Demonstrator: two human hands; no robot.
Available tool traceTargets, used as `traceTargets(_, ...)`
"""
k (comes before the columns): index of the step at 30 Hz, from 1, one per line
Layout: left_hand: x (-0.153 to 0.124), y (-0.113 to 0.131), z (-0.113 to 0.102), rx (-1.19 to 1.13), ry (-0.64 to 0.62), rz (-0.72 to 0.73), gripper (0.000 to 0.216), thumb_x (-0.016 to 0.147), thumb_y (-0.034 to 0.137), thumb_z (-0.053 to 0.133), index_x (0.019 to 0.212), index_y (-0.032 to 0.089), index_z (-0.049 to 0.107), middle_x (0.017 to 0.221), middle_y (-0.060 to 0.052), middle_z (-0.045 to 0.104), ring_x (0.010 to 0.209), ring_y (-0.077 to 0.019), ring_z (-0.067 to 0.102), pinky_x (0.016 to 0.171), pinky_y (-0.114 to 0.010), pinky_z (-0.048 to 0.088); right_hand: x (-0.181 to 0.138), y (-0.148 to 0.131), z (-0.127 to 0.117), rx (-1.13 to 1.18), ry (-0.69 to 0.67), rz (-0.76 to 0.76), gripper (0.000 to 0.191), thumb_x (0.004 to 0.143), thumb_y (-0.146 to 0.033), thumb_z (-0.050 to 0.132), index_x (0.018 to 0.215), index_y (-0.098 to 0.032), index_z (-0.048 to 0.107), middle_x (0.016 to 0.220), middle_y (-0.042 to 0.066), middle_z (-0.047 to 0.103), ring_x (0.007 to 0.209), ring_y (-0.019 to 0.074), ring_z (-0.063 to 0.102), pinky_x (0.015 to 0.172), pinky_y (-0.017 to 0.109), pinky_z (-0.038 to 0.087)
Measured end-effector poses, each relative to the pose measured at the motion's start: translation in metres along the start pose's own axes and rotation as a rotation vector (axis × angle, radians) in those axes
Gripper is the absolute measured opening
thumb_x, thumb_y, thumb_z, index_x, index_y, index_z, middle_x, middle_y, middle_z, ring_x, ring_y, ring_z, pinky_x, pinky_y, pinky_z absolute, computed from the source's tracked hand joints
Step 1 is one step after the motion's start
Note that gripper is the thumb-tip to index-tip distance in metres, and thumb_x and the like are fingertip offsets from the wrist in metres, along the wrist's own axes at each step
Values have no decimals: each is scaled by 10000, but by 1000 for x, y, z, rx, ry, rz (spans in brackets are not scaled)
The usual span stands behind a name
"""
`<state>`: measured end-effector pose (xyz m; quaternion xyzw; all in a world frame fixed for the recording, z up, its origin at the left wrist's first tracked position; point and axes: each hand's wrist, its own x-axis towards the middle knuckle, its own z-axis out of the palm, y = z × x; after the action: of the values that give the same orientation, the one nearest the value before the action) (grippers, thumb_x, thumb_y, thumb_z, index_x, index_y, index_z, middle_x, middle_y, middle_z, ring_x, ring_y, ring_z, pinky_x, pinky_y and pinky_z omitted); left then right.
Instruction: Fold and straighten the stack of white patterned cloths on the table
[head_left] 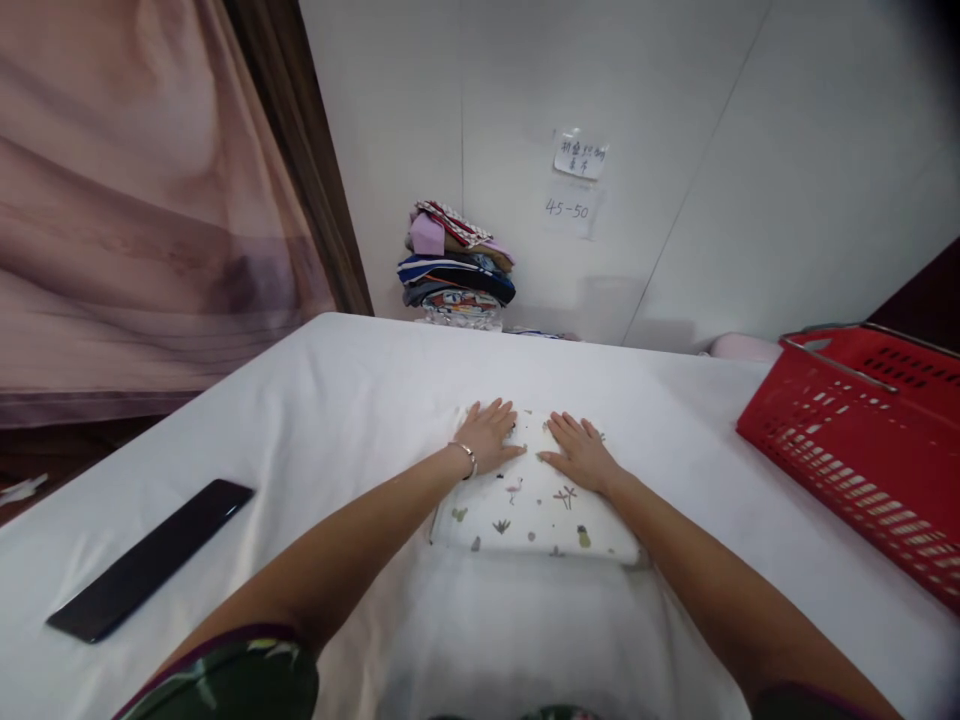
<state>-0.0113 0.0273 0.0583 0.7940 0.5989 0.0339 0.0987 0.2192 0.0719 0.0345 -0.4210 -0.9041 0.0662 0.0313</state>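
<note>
We see the folded cloth [532,525] lying flat on the white-covered table [337,380], and we take it as the hub of our clock face. It is white, folded into a smooth, low pad, its near edge wider than its far one, with a scatter of small prints: a pink flamingo, a yellow-green pineapple, spiky green plants, a brown crossed motif (perhaps a palm, though we cannot be sure) and greyish dots.

Two hands rest on it, palms down: our left hand [486,440] at ten o'clock, our right hand [581,453] at two. Both are spread flat, fingers wide, pressing on the fabric and gripping nothing. We count one bracelet [467,459], on the left wrist.

Around the hub we count one cloth in use, one black strip [154,560] between eight and nine o'clock, one red basket [840,455] at three, and one stack of folded fabrics [457,275] at eleven, beyond the table's far edge, its layers too crowded to number. Two paper notes [579,155] hang at twelve, the lower reading 45-50. One pinkish curtain [135,200] hangs at ten.
</note>
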Motion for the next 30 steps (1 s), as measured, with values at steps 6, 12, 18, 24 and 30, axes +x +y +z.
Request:
traceTargets(6,-11,-18,15,-18,1,-83,755,771,680,200,1380,234,220,1467,-17,99,1340,-248,40,1057,-477,-4,2,4,1,33,-39,5,738,806,-656,170,1392,-208,193,1461,40,132,1337,218,58,1060,421,26)
traceTargets(12,-16,-18,11,-64,22,-62,741,777,676,208,1376,240,232,1466,-15,103,1340,-243,38,1060,-475,-1,-13,12,-6,52,-4,185,713,825,-616,207,1393,-185,182,1467,60,90,1338,222,21,1053,444,28)
traceTargets(18,-20,-11,-1,-136,11,-67,692,788,628,283,1363,242,261,1461,-10,123,1341,-219,63,1064,-458,1,-21,20,2,177,36,266,681,825,-590,268,1378,-192,234,1461,51,129,1337,212,53,1051,467,86)
traceTargets(24,-57,-13,-27,-339,272,-340,541,790,497,424,1262,231,428,1398,-21,329,1278,-202,284,1024,-310,251,-44,43,13,613,278,456,657,768,-575,434,1321,-223,374,1433,26,239,1321,217,158,1073,378,151)
traceTargets(30,-111,-34,8,-559,206,-584,538,745,567,455,1148,214,510,1071,-52,616,941,-207,585,780,-276,438,-112,35,7,1191,261,678,701,690,-462,619,1310,-245,375,1330,58,430,1100,225,501,876,330,441)
